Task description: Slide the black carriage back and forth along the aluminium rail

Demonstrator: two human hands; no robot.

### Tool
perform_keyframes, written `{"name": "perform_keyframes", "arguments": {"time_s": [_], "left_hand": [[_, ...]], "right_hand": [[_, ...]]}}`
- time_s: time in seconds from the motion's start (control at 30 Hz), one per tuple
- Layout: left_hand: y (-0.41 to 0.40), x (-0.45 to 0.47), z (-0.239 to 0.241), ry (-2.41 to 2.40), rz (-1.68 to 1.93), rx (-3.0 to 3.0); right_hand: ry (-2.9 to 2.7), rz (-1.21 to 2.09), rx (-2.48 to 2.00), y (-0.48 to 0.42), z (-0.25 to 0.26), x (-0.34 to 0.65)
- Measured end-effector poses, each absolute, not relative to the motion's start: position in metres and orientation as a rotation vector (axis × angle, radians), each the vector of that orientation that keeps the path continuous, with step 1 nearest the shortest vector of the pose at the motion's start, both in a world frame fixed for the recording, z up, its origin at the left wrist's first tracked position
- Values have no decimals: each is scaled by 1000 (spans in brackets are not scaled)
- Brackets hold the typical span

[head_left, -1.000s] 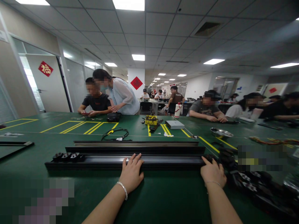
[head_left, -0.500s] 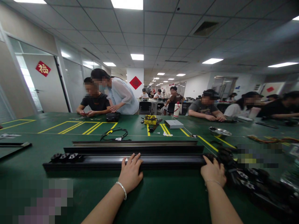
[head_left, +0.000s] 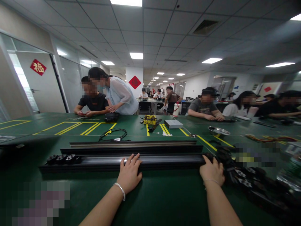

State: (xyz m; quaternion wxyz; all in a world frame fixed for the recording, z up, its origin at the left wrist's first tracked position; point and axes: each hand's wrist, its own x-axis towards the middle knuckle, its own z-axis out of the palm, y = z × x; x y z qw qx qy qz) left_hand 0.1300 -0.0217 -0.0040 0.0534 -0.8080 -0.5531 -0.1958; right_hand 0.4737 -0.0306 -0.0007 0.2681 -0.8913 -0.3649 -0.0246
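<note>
A long black rail (head_left: 162,160) with a shiny grey top lies crosswise on the green table in front of me. Three small black blocks (head_left: 61,159) sit near its left end. My left hand (head_left: 129,175) rests on the middle of the rail, palm down, fingers spread over the near edge. At the right end, my right hand (head_left: 213,172) has its fingers curled around a black block (head_left: 208,155), mostly hidden behind them. Just behind lies a second long black rail (head_left: 131,147), parallel to the first and touched by neither hand.
More black blocks (head_left: 249,177) are heaped to the right of my right hand. Farther back are a looped black cable (head_left: 113,135), a yellow item with wires (head_left: 150,120), a grey box (head_left: 173,124) and a metal bowl (head_left: 218,131). Several people sit or stand beyond the table.
The view has shifted slightly, so everything appears a little farther left. Both hands keep about the same places on the rail.
</note>
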Motion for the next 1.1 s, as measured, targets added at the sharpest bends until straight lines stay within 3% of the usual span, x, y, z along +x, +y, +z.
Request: {"name": "perform_keyframes", "arguments": {"time_s": [1.1], "left_hand": [[-25,134,3,-1728,-578,-2482]], "right_hand": [[-898,-67,-2354,-22,-7,488]]}}
